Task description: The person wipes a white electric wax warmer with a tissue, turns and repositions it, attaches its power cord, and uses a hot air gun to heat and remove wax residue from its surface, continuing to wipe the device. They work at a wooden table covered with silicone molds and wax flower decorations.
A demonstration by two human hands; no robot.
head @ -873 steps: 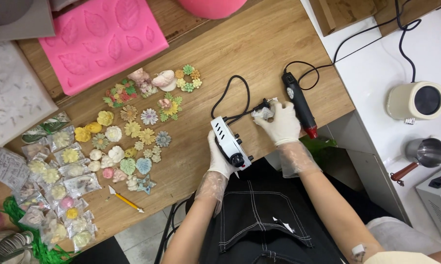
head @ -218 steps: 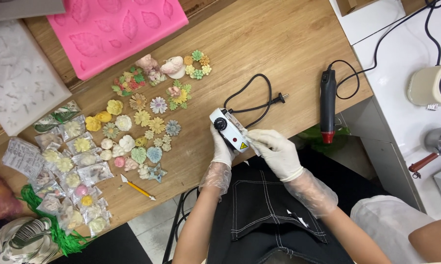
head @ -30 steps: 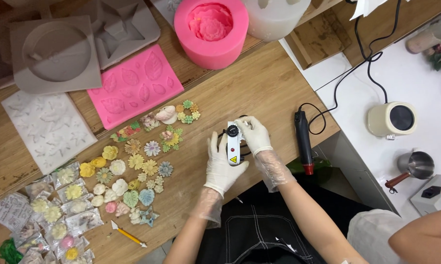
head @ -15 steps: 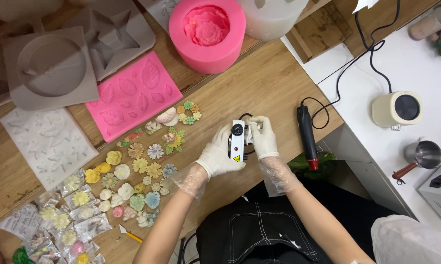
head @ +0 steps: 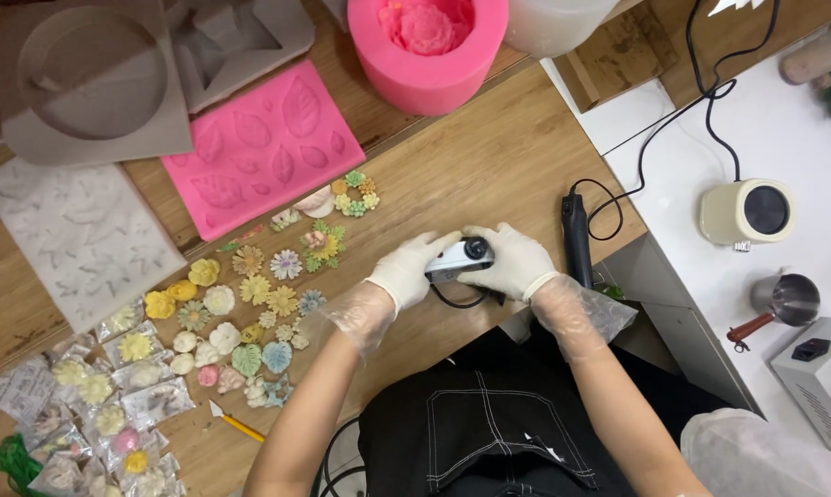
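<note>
Both of your gloved hands clamp one small white-and-grey control box (head: 459, 260), held just above the bench (head: 489, 166) near its front edge. Your left hand (head: 404, 270) wraps the box's left end, fingers curled shut around it. Your right hand (head: 516, 260) closes over the right end, where a dark round knob sits; thumb and fingers press on it. Loose clear plastic gloves bunch at both wrists. A black cord (head: 457, 299) loops out from under the box toward you.

Just right of your right hand, a black handheld rotary tool (head: 577, 237) lies on the bench near its right edge, untouched, its own cord running off toward the white counter (head: 784, 120). On that counter: a round cream device (head: 745, 212), a small metal pot with a red handle (head: 784, 299), and a white machine at the corner, partly cut off.

Left of your hands, many small coloured flower and leaf casts (head: 250, 313) spread across the bench middle. Bagged casts (head: 112, 405) pile at the front left corner. A yellow-handled craft knife (head: 236, 423) lies at the front edge. Toward the back edge: a flat pink leaf mould (head: 264, 152), a white flat mould (head: 75, 235), grey moulds (head: 93, 78), a round pink flower mould (head: 429, 46).
</note>
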